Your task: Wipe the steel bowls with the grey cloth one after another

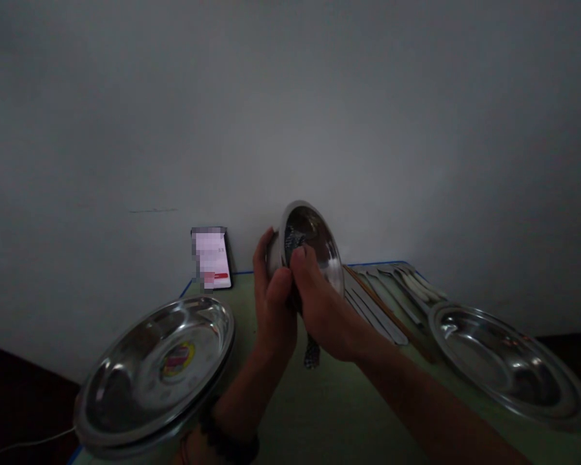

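Note:
A shiny metal bowl point(328, 253) is tilted on its side above the table, its inside turned to the right. My left hand point(275, 303) is closed on the bowl's left side, with fingers behind it and the thumb at the rim. A dark checkered cloth point(294, 239) is pressed against the inside by my right hand point(322, 303), whose thumb lies over it. The cloth's lower end hangs beneath my hands. Some of the right fingers are hidden behind the thumb and palm.
Stacked metal plates point(126, 387) stand at the left, the top one with a yellow sticker. A metal dish point(489, 368) is at the right. Several utensils point(392, 297) lie between. A lit phone point(214, 258) leans against the wall point(290, 116) behind the green tabletop point(314, 413).

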`<state>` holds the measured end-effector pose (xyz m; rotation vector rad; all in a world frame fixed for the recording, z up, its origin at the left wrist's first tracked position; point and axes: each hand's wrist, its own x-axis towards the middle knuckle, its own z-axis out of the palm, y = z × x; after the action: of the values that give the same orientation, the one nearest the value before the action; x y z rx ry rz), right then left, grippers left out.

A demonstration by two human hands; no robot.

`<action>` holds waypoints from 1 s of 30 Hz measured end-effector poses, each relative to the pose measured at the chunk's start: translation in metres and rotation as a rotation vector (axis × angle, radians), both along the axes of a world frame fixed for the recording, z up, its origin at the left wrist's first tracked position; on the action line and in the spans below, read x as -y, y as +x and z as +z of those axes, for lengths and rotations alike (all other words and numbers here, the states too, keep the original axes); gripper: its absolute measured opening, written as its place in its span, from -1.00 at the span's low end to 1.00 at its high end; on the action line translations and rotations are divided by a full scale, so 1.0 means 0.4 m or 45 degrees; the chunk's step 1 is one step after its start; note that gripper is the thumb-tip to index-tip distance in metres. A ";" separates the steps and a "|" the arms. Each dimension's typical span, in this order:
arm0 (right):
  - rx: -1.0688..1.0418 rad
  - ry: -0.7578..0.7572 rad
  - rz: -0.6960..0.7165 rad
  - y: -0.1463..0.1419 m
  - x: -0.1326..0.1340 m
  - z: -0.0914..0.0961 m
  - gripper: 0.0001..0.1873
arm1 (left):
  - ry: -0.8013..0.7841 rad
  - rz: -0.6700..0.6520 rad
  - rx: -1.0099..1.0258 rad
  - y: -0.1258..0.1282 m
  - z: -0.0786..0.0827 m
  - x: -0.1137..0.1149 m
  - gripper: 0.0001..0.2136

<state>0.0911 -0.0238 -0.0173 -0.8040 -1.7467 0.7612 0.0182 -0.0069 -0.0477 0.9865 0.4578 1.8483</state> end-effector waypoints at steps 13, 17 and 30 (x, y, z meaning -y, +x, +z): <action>1.053 0.447 -0.126 0.081 -0.020 0.030 -0.44 | 0.257 0.152 0.186 -0.084 0.122 -0.017 -0.74; 1.162 0.425 -0.332 0.086 -0.044 0.001 -0.38 | 0.191 0.138 0.145 -0.068 0.113 -0.005 -0.84; 0.593 0.180 0.176 0.034 -0.035 -0.019 -0.35 | -0.137 -0.128 0.211 -0.009 0.037 0.005 -0.72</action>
<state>0.1046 -0.0096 -0.0249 -0.8135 -2.2642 0.5584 0.0146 -0.0087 -0.0329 0.7637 0.3956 1.7793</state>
